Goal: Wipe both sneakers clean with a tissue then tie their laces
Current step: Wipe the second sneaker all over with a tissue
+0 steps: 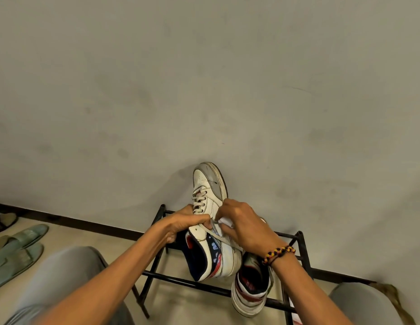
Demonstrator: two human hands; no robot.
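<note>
A white high-top sneaker (pixel 210 188) with navy and red trim is held up above a black metal rack, its toe pointing away toward the wall. My left hand (pixel 188 222) grips its tongue side and pinches a lace. My right hand (pixel 242 227) holds a white tissue (pixel 224 222) and pinches the other lace end (pixel 222 238) at the sneaker's ankle. The second sneaker (pixel 251 289) rests on the rack's bars below my right wrist, its opening facing me.
The black rack frame (pixel 181 280) stands against a plain wall with a dark skirting board. Green slippers (pixel 19 245) lie on the floor at left. My knees in grey trousers sit at both lower corners. A brown cloth (pixel 392 299) lies at lower right.
</note>
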